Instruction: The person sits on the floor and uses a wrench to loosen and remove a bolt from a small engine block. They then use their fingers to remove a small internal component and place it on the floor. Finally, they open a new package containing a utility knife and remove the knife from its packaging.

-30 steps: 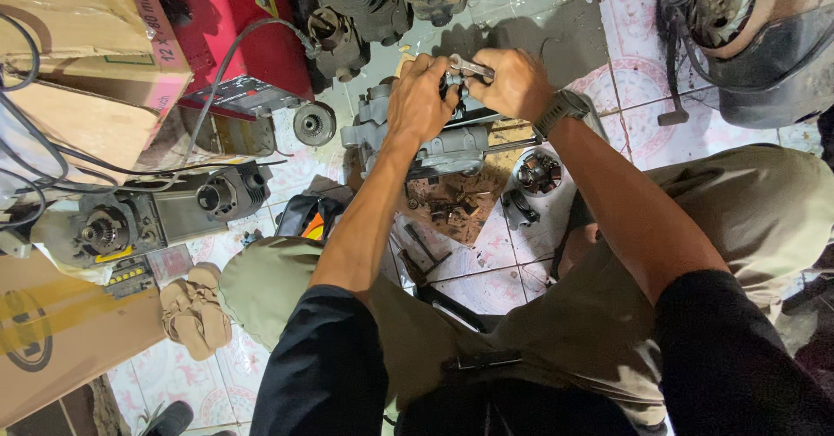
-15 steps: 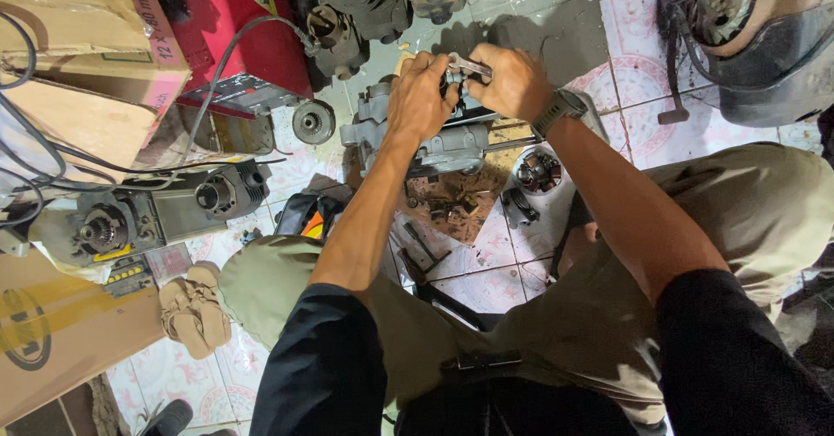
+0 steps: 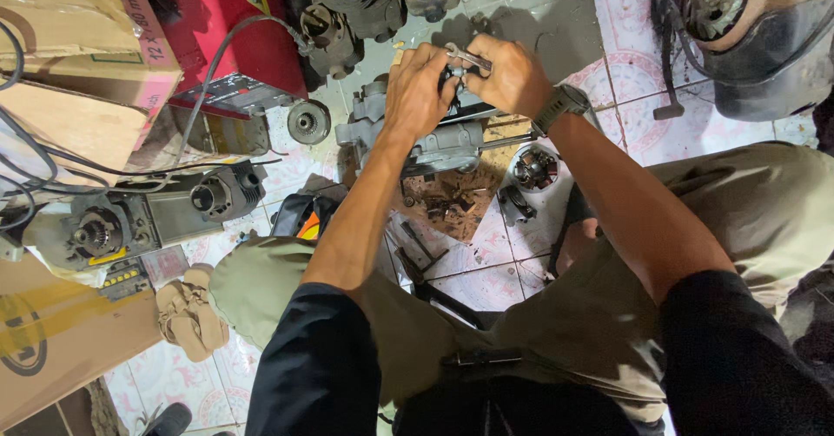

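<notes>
A grey metal engine part (image 3: 434, 145) rests on the tiled floor in front of my knees. My left hand (image 3: 417, 93) presses on its top, fingers curled around a small fitting. My right hand (image 3: 508, 75), with a dark wristwatch, grips a small silver metal tool (image 3: 469, 56) against the same spot. The two hands touch each other over the part. What the fingertips hold underneath is hidden.
Cardboard boxes (image 3: 78, 62) and a red machine (image 3: 226, 19) stand at the left. A dark cylinder engine (image 3: 156, 214) lies left of my knee. Small round parts (image 3: 534, 168) and a gear (image 3: 308, 122) lie on the tiles. A motorcycle wheel and fender (image 3: 747, 36) are at the right.
Both hands stay on top of the engine part with only slight shifting of the fingers and the tool.
</notes>
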